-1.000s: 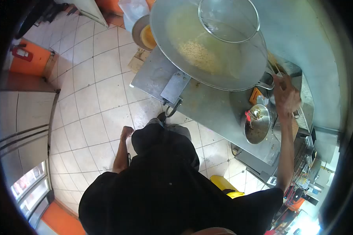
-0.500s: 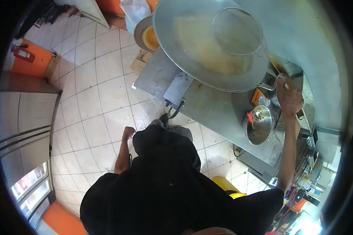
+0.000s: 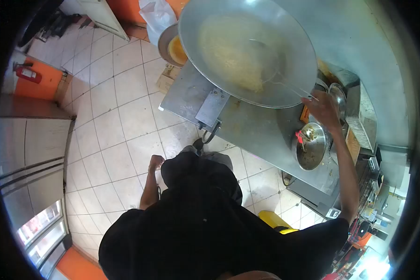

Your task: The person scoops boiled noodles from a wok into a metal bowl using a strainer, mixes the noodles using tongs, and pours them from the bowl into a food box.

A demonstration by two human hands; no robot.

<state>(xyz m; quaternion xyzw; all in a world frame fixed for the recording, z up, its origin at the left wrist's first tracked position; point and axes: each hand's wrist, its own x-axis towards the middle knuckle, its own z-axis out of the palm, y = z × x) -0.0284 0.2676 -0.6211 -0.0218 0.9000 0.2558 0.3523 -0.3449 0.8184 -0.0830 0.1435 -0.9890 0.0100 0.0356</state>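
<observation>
My right hand [image 3: 323, 109] is closed on the handle of a round wire strainer [image 3: 266, 60], beside the right rim of a big metal wok. The strainer's head is down in the cloudy yellowish liquid, partly hidden by it. Pale food [image 3: 242, 72] lies in the liquid in the wok [image 3: 291, 32]. My left hand [image 3: 157, 162] hangs low at my left side over the tiled floor, its fingers curled, touching no object that shows.
A steel bowl [image 3: 311, 161] with a red-handled utensil stands on the metal counter [image 3: 266, 135]. A pan [image 3: 165, 44] with orange contents and a white plastic bag [image 3: 157, 21] are left of the wok. A yellow bucket [image 3: 271, 218] stands below the counter.
The strainer has gone from above the wok down into its liquid. My right hand has shifted slightly left and down. My left hand stays low and curled, and the view has shifted a little.
</observation>
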